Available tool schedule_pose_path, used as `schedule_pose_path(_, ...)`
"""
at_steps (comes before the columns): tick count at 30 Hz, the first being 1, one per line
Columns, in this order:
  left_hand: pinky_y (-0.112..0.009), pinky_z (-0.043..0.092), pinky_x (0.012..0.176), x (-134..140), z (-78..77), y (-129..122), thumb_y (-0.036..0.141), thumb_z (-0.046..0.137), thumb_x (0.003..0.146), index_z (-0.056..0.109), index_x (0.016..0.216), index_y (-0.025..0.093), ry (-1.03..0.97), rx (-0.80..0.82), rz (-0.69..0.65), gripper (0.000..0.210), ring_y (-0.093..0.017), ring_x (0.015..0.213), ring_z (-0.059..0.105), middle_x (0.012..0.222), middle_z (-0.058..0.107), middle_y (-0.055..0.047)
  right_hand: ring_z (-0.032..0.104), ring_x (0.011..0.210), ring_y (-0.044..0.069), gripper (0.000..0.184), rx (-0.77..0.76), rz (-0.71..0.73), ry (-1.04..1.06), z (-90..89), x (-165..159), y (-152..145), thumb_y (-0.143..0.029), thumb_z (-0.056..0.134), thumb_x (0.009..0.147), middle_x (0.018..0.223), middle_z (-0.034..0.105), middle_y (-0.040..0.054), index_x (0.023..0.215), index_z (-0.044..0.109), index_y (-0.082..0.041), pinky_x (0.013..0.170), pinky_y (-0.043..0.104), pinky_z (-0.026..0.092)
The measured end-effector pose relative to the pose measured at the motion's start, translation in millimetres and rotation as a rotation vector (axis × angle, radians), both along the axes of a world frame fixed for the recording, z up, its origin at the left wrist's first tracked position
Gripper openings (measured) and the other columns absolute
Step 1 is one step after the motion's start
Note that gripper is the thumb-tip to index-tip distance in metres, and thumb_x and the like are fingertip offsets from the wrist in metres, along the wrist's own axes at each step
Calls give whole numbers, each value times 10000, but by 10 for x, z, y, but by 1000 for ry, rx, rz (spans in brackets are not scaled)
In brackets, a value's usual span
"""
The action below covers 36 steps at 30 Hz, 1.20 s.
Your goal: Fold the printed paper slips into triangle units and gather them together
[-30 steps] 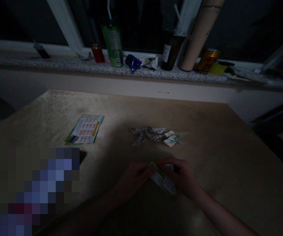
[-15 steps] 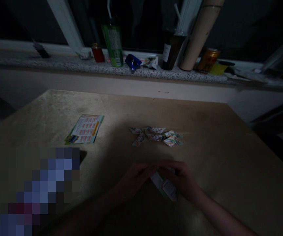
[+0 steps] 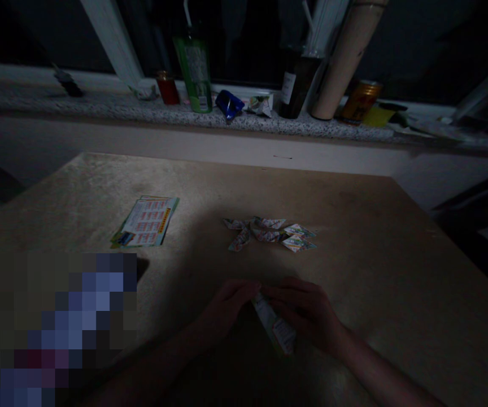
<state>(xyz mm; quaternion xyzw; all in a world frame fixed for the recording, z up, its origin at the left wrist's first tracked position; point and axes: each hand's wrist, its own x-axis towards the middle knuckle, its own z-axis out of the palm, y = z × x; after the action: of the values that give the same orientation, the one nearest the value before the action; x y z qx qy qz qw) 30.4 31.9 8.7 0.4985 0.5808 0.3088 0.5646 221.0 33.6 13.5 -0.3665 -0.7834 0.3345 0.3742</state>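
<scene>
A partly folded printed paper point(image 3: 273, 325) lies slantwise between my hands, close to the table's near side. My left hand point(image 3: 231, 302) pinches its upper end. Along its right edge, my right hand point(image 3: 305, 308) grips it, with the fingers closed and reaching toward the same end. Just beyond the hands sit several small folded paper pieces point(image 3: 269, 233), pointed in shape and printed in white, red and green. The light is dim, so the fingertips and the exact folds are hard to make out.
A stack of printed cards point(image 3: 146, 221) rests on the left of the table point(image 3: 332, 192). A blurred-out patch point(image 3: 74, 328) covers the lower left. On the granite sill point(image 3: 142, 110) stand a green cup point(image 3: 195, 73), a dark cup point(image 3: 297, 85), a cardboard tube point(image 3: 349, 56) and a gold can point(image 3: 360, 102).
The folded paper has shifted slightly left and toward me, and more of its length shows. My right hand's fingers have slid along it, and my left hand has moved slightly left.
</scene>
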Motion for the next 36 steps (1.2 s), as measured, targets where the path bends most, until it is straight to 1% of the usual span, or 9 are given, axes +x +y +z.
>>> schedule_pose_path(4, -305, 456, 791, 11, 1, 20, 529, 567, 774, 700, 828, 185, 24, 17, -22, 373, -224, 884, 592, 873, 679, -31, 609, 638, 150, 244, -22, -2, 26, 10, -6, -7, -231, 545, 876, 783, 668, 57, 1068, 694, -261, 529, 248, 476)
schedule_pose_path(8, -265, 437, 728, 13, 17, 41, 508, 478, 837, 679, 785, 182, 50, 104, -122, 386, -195, 809, 569, 798, 657, -12, 630, 650, 151, 165, -102, -63, 122, 3, -35, -6, -229, 578, 854, 772, 680, 52, 935, 722, -235, 533, 240, 490)
schedule_pose_path(11, -233, 408, 650, 17, 28, 49, 485, 401, 890, 628, 732, 166, 74, 170, -240, 423, -159, 703, 534, 699, 601, 12, 635, 666, 158, 76, -136, -203, 168, -14, -51, -4, -232, 663, 780, 753, 681, 43, 843, 700, -211, 567, 243, 505)
schedule_pose_path(13, -219, 381, 601, 23, 33, 49, 448, 356, 921, 589, 710, 160, 103, 216, -302, 426, -138, 643, 503, 651, 556, 24, 638, 699, 168, 154, -186, -289, 192, -23, -58, 5, -253, 699, 737, 807, 683, 49, 882, 680, -204, 587, 251, 512)
schedule_pose_path(16, -212, 342, 559, 35, 38, 41, 387, 325, 944, 547, 685, 160, 160, 296, -352, 410, -121, 585, 467, 610, 512, 33, 634, 721, 171, 160, -275, -214, 175, -20, -70, 32, -264, 680, 754, 818, 682, 48, 900, 691, -200, 607, 258, 505)
schedule_pose_path(19, -208, 328, 549, 47, 46, 28, 334, 324, 950, 543, 691, 161, 184, 353, -385, 381, -109, 557, 464, 611, 517, 35, 620, 691, 159, 86, -300, -144, 164, -7, -84, 51, -244, 643, 793, 744, 670, 36, 804, 713, -195, 597, 250, 481)
schedule_pose_path(26, -198, 322, 532, 68, 88, 25, 331, 402, 924, 628, 728, 154, 224, 363, -369, 347, -107, 546, 479, 603, 561, 30, 580, 668, 151, 82, -229, -191, 131, 27, -96, 32, -193, 622, 804, 707, 623, 25, 749, 683, -196, 593, 245, 451)
schedule_pose_path(30, -191, 327, 522, 80, 95, 37, 365, 485, 883, 685, 814, 158, 220, 350, -356, 297, -111, 547, 484, 613, 595, 29, 566, 728, 161, 73, -217, -235, 175, 53, -96, 37, -210, 630, 798, 774, 579, 30, 740, 673, -200, 618, 249, 455)
schedule_pose_path(36, -190, 321, 504, 85, 105, 37, 365, 517, 858, 709, 795, 146, 214, 312, -324, 298, -112, 530, 482, 588, 598, 28, 529, 797, 168, 75, -205, -273, 162, 60, -90, 8, -199, 627, 800, 823, 518, 31, 731, 656, -203, 648, 247, 446)
